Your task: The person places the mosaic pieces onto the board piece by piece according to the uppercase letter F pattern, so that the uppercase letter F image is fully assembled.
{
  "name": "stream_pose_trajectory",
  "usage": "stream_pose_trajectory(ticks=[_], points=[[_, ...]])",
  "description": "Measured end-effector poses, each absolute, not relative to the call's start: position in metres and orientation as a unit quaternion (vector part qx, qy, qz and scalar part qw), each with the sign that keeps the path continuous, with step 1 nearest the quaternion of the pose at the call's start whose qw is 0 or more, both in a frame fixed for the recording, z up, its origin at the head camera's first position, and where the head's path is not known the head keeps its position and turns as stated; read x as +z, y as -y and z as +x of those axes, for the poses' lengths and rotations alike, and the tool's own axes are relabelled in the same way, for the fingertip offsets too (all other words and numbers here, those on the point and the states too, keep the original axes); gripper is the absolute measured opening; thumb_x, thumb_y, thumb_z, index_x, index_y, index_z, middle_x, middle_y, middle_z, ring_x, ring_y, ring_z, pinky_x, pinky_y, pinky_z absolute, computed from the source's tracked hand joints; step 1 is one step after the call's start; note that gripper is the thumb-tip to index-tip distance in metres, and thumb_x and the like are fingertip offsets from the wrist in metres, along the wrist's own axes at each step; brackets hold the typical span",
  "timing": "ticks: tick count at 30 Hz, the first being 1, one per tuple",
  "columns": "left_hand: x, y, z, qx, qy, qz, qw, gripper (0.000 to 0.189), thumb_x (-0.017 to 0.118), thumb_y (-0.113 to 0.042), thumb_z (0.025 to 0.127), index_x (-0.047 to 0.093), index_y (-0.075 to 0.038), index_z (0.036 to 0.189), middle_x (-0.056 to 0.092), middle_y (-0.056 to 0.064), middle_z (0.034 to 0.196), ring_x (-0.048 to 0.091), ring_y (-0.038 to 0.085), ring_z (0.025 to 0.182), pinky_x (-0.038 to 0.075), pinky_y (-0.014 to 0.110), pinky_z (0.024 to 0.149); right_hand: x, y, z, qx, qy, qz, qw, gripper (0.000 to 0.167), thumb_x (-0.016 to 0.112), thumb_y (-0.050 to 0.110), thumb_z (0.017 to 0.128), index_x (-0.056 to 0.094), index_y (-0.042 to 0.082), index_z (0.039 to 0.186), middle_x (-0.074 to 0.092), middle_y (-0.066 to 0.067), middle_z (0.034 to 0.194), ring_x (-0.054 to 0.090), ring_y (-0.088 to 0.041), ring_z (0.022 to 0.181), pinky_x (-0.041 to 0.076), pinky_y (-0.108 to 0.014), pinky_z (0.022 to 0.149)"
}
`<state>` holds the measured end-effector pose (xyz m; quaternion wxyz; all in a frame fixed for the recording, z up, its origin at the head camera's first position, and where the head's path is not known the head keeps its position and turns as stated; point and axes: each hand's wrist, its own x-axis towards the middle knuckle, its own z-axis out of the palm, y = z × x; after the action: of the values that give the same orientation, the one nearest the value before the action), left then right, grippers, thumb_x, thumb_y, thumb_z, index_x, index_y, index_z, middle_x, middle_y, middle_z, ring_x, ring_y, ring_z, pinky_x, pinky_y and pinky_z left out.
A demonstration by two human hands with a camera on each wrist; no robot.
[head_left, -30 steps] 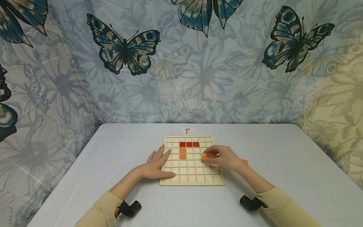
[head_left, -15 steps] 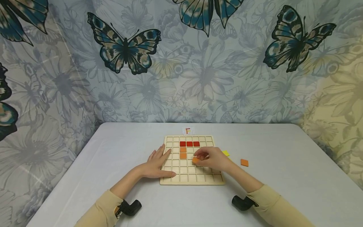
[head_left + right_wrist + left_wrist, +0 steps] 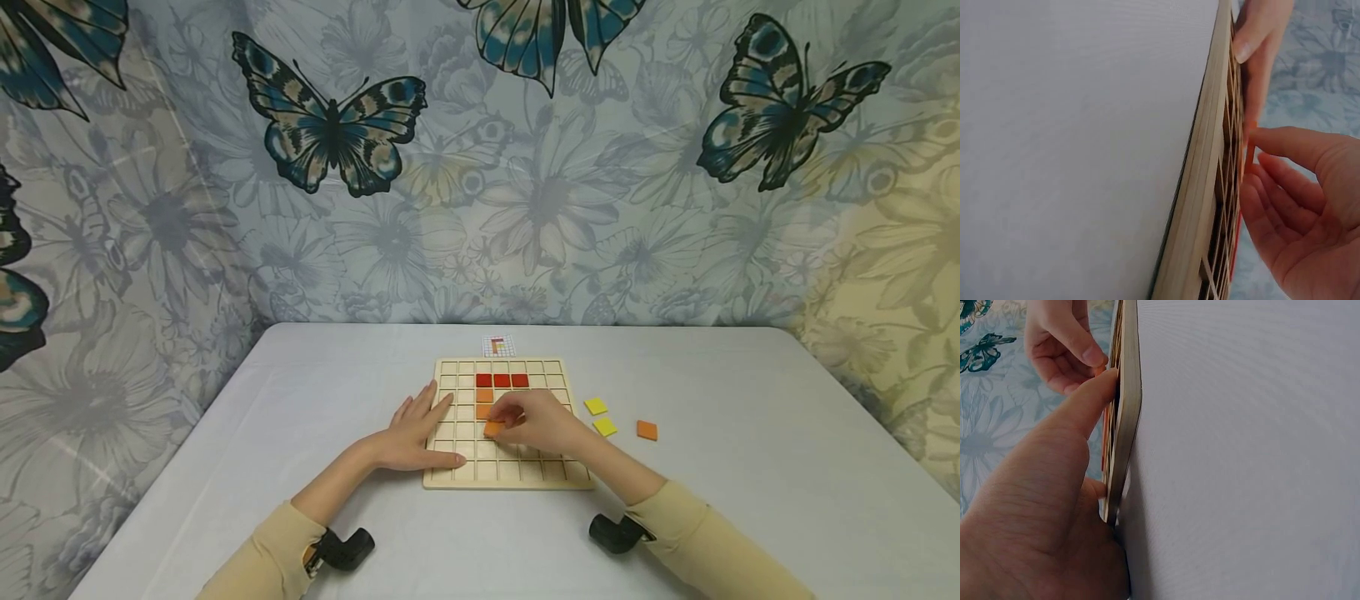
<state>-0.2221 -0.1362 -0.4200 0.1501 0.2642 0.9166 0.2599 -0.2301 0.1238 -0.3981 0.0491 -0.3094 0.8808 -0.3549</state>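
Observation:
A wooden grid board lies on the table, with red tiles in a row and orange tiles below the leftmost red one. My right hand pinches another orange tile between thumb and fingers, tilted just under that orange column. In the right wrist view the pinched tile stands at the board's face. My left hand rests on the board's left edge, fingers spread and thumb straight on the grid. In the left wrist view, the left thumb touches the board's rim.
Two yellow tiles and a loose orange tile lie right of the board. Behind it is a small card printed with a coloured grid pattern. A butterfly-print cloth hangs behind the white table.
My right hand has moved left across the board, carrying the orange tile to the orange column. The yellow tiles, hidden before, are now uncovered. My left hand has stayed put.

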Motion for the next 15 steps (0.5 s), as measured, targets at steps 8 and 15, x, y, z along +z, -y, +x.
stream_pose_trajectory(ticks=[8,15], points=[[-0.425,0.137,-0.225,0.266,-0.914,0.269,0.145,0.106,0.063,-0.063,0.084,0.012,-0.006,0.157,-0.011,0.02,0.16,-0.01,0.031,0.148,-0.007,0.05,0.115,-0.398,-0.115,-0.23,-0.341,-0.882,-0.323,0.048,0.014,0.077,0.009,0.084,0.073,0.011,0.096,0.068,0.004,0.089,0.059,-0.012,0.079,0.051,-0.024,0.072],[-0.437,0.139,-0.231,0.262,-0.916,0.273,0.137,0.108,0.06,-0.069,0.082,0.007,-0.012,0.158,-0.015,0.016,0.161,-0.014,0.025,0.147,-0.009,0.045,0.115,-0.401,-0.113,-0.232,-0.35,-0.876,-0.331,0.041,0.015,0.077,0.005,0.082,0.072,0.009,0.096,0.069,0.003,0.09,0.061,-0.012,0.081,0.052,-0.025,0.074]])
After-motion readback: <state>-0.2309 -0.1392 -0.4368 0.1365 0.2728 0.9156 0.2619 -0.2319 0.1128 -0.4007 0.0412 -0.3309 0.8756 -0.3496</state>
